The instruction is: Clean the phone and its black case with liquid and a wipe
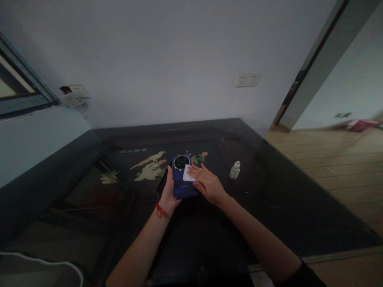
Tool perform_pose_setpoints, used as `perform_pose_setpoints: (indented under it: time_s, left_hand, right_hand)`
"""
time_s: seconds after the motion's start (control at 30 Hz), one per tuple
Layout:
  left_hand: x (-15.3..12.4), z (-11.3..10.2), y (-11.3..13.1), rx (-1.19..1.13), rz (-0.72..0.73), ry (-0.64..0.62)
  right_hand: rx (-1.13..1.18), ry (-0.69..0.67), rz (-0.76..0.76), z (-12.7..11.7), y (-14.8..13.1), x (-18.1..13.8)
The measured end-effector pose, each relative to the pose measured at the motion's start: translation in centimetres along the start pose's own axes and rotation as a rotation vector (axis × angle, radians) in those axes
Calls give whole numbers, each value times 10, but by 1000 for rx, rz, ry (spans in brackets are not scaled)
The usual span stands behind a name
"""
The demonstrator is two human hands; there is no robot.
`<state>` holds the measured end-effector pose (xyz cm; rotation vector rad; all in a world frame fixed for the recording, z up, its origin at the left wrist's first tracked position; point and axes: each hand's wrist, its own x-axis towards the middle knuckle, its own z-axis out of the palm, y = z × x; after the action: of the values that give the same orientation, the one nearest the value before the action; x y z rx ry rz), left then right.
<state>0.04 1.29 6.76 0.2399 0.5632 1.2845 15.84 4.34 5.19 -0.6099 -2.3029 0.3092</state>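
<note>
A blue smartphone (pixel 180 187) is tilted up with its back and round camera ring towards me. My left hand (pixel 168 191) grips it along the left edge, its thumb at the side and the other fingers hidden behind. Flat on the phone's back lies a white wipe pad (pixel 188 174), pressed there under the fingers of my right hand (pixel 209 185). A small clear dropper bottle (pixel 235 170) with a white cap stands upright on the table, to the right of my right hand. Something dark, partly hidden, lies behind the phone on its left.
The glossy black table (pixel 287 191) bears a painted bird and flower design. Wall sockets (pixel 247 79) are above its back edge, more sockets (pixel 76 95) at the left corner. A white cable (pixel 44 261) runs along the lower left.
</note>
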Motion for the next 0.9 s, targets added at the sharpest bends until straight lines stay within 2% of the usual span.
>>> perform_pose_setpoints:
  time_s: [0.13, 0.23, 0.3, 0.47, 0.73, 0.9]
  left_hand:
    - [-3, 2, -10, 29, -78, -46]
    - [-5, 1, -18, 65, -126, -78]
    - [-6, 0, -21, 116, -150, -57]
    - [-10, 4, -24, 248, -180, 29]
    - [-7, 9, -21, 252, -196, 131]
    - [-7, 13, -20, 177, -136, 66]
  right_hand:
    - [71, 93, 179, -1, 5, 3]
    - [109, 125, 221, -5, 10, 3]
    - [107, 121, 226, -9, 13, 3]
    - [39, 61, 130, -16, 12, 4]
    - [-81, -60, -151, -12, 3, 3]
    - [-154, -2, -71, -10, 8, 3]
